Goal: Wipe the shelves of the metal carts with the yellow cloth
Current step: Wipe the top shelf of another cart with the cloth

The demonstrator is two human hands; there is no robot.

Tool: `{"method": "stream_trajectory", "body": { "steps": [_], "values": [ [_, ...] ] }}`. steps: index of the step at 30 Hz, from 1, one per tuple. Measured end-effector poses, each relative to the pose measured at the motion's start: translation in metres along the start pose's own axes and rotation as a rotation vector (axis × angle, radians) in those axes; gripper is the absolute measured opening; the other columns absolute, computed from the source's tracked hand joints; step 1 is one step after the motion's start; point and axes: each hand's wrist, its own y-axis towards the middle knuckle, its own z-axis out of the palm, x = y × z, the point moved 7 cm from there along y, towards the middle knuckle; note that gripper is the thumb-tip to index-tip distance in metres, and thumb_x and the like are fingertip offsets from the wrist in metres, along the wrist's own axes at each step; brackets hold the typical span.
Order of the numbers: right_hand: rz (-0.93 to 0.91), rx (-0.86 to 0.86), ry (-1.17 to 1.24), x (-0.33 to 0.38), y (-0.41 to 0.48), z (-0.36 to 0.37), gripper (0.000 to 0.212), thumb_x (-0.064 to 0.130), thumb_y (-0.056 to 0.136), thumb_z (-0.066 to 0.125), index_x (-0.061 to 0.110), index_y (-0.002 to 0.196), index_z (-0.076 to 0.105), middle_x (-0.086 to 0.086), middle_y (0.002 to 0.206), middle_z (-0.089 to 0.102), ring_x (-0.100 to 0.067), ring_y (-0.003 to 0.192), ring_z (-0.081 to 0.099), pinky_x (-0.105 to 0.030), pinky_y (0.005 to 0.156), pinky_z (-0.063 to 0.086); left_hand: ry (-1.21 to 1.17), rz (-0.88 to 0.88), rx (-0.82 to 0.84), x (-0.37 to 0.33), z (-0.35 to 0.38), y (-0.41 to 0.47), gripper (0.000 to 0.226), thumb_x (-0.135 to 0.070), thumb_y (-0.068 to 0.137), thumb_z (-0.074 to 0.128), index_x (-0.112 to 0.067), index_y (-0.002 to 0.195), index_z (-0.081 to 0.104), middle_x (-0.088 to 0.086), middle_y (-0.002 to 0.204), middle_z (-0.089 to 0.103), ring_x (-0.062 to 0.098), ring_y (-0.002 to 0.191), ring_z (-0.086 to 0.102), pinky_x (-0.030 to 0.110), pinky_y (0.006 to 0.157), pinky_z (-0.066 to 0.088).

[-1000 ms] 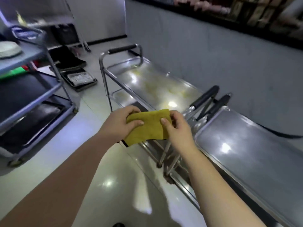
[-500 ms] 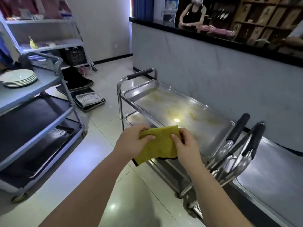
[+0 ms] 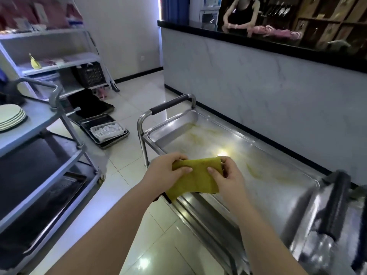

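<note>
I hold a folded yellow cloth (image 3: pixel 195 178) in the air with both hands. My left hand (image 3: pixel 165 171) pinches its left edge and my right hand (image 3: pixel 226 177) pinches its right edge, thumbs on top. The cloth hangs over the near rim of a metal cart's top shelf (image 3: pixel 264 167), which carries yellowish smears and a bright light reflection. A black-grip handle (image 3: pixel 168 105) marks that cart's far end. A second metal cart's black handle (image 3: pixel 335 203) shows blurred at the right edge.
A grey three-tier trolley (image 3: pixel 49 155) stands on the left with stacked plates (image 3: pixel 11 117). Trays (image 3: pixel 104 129) lie on the tiled floor beyond it. A marble-fronted counter (image 3: pixel 258 80) runs behind the carts, with a person behind it. Shelving (image 3: pixel 59 62) lines the back wall.
The view has risen and swung left, so the smeared cart now fills the middle. Both hands keep hold of the cloth, which has moved over that cart's near rim.
</note>
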Motion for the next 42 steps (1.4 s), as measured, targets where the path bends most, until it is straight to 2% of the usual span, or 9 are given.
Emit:
{"method": "stream_trajectory", "body": {
  "steps": [6, 11, 15, 17, 23, 27, 32, 38, 42],
  "values": [
    [0.061, -0.022, 0.007, -0.02, 0.091, 0.033, 0.02, 0.025, 0.091, 0.064, 0.041, 0.098, 0.056, 0.016, 0.087, 0.062, -0.005, 0.08, 0.058, -0.041, 0.074, 0.057, -0.022, -0.067, 0.002, 0.043, -0.001, 0.088, 0.015, -0.048, 0.079, 0.071, -0.052, 0.087, 0.059, -0.019, 0.088, 0.062, -0.003, 0.086, 0.056, 0.02, 0.066, 0.042],
    [0.1, -0.053, 0.002, -0.033, 0.152, 0.078, 0.017, 0.024, 0.092, 0.064, 0.038, 0.098, 0.057, 0.014, 0.084, 0.061, -0.006, 0.079, 0.058, -0.034, 0.07, 0.055, -0.019, -0.083, 0.053, 0.094, -0.018, 0.159, 0.012, -0.05, 0.079, 0.07, -0.044, 0.085, 0.062, -0.022, 0.082, 0.062, -0.01, 0.081, 0.053, 0.016, 0.062, 0.038],
    [0.091, -0.1, -0.035, -0.027, 0.221, 0.134, 0.019, 0.024, 0.091, 0.066, 0.04, 0.096, 0.057, 0.015, 0.089, 0.059, -0.002, 0.082, 0.056, -0.013, 0.063, 0.045, -0.057, -0.056, 0.084, 0.138, -0.06, 0.233, 0.012, -0.05, 0.078, 0.071, -0.043, 0.083, 0.062, -0.023, 0.082, 0.061, -0.01, 0.082, 0.054, 0.016, 0.062, 0.038],
    [0.065, -0.126, -0.075, -0.016, 0.261, 0.166, 0.02, 0.025, 0.09, 0.067, 0.042, 0.096, 0.056, 0.017, 0.089, 0.059, 0.0, 0.082, 0.055, -0.01, 0.064, 0.042, -0.076, -0.023, 0.084, 0.157, -0.09, 0.277, 0.012, -0.051, 0.077, 0.071, -0.047, 0.085, 0.063, -0.025, 0.084, 0.061, -0.009, 0.084, 0.054, 0.016, 0.064, 0.038],
    [0.157, -0.299, -0.044, -0.016, 0.344, 0.233, 0.019, 0.026, 0.091, 0.065, 0.044, 0.094, 0.058, 0.009, 0.093, 0.063, -0.014, 0.089, 0.059, -0.027, 0.07, 0.046, -0.009, 0.04, 0.279, 0.198, -0.136, 0.384, 0.02, -0.051, 0.078, 0.072, -0.044, 0.093, 0.061, -0.02, 0.086, 0.061, -0.002, 0.084, 0.054, 0.019, 0.063, 0.038],
    [0.211, -0.386, -0.14, -0.033, 0.357, 0.228, 0.018, 0.026, 0.089, 0.067, 0.04, 0.097, 0.059, 0.014, 0.094, 0.064, -0.012, 0.092, 0.06, -0.033, 0.082, 0.05, 0.036, 0.031, 0.548, 0.224, -0.113, 0.405, 0.034, -0.042, 0.076, 0.077, -0.038, 0.105, 0.061, -0.018, 0.096, 0.06, 0.001, 0.088, 0.056, 0.021, 0.068, 0.046],
    [0.311, -0.463, -0.327, -0.055, 0.327, 0.204, 0.027, 0.036, 0.089, 0.065, 0.052, 0.095, 0.043, 0.017, 0.094, 0.057, 0.001, 0.086, 0.055, -0.024, 0.069, 0.041, -0.034, 0.091, 0.827, 0.231, -0.052, 0.38, 0.023, -0.031, 0.089, 0.068, -0.028, 0.11, 0.059, -0.008, 0.099, 0.064, 0.004, 0.088, 0.059, 0.015, 0.07, 0.047],
    [0.411, -0.537, -0.266, -0.077, 0.268, 0.157, 0.033, 0.036, 0.086, 0.07, 0.06, 0.091, 0.046, 0.022, 0.099, 0.055, 0.009, 0.089, 0.051, -0.013, 0.065, 0.037, -0.193, -0.03, 0.926, 0.212, 0.012, 0.343, 0.018, -0.024, 0.091, 0.066, -0.039, 0.098, 0.06, -0.008, 0.096, 0.067, -0.005, 0.077, 0.063, 0.017, 0.065, 0.052],
    [0.459, -0.425, -0.194, -0.095, 0.228, 0.107, 0.054, 0.016, 0.08, 0.075, 0.06, 0.096, 0.047, 0.021, 0.105, 0.053, 0.001, 0.092, 0.054, -0.01, 0.055, 0.046, -0.224, -0.103, 0.982, 0.182, 0.068, 0.317, 0.014, -0.022, 0.091, 0.066, -0.031, 0.101, 0.061, -0.006, 0.092, 0.069, -0.005, 0.07, 0.065, 0.016, 0.061, 0.053]
  ]
}}
